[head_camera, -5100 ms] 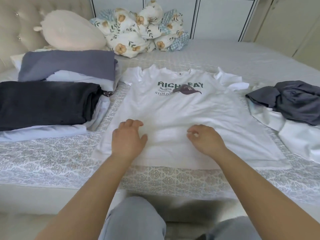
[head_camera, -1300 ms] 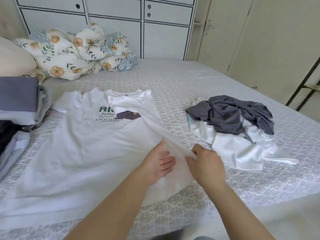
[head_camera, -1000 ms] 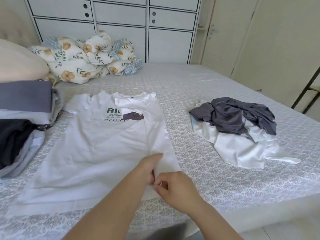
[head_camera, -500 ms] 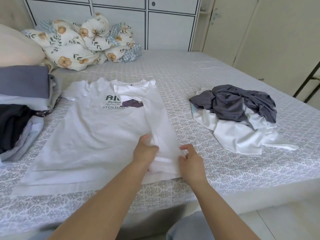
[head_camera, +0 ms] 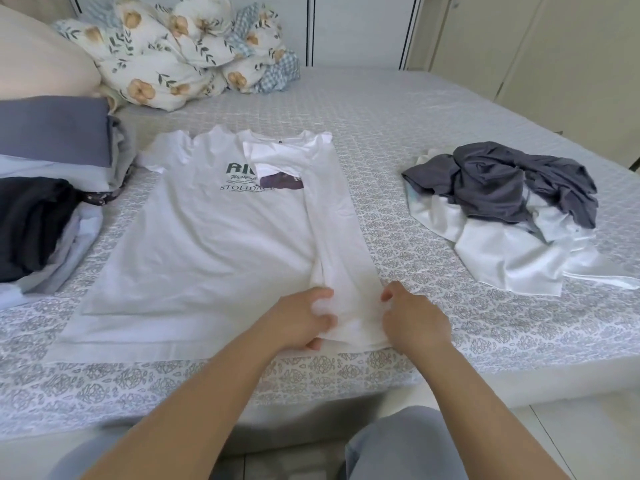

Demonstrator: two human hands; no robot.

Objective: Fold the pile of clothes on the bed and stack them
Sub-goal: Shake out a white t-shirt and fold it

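Note:
A white T-shirt (head_camera: 214, 258) with a green print lies flat on the bed (head_camera: 398, 112). Its right side is folded inward as a long strip that covers part of the print. My left hand (head_camera: 304, 320) pinches the strip's inner edge at the hem. My right hand (head_camera: 412, 317) has curled fingers on the strip's outer edge, just beside the left hand. An unfolded pile sits to the right, a dark grey garment (head_camera: 519, 188) over white clothes (head_camera: 502, 265). Folded clothes (head_camera: 52, 136) are stacked at the left.
A bundled floral quilt (head_camera: 173, 57) and a cream pillow (head_camera: 38, 53) lie at the head of the bed. White cabinet doors (head_camera: 360, 26) stand behind. The bed's front edge runs just before my knees (head_camera: 398, 445).
The shirt's right side has been folded over toward the middle. Both hands then slid down to the hem of the folded strip and have stayed there for the last half second.

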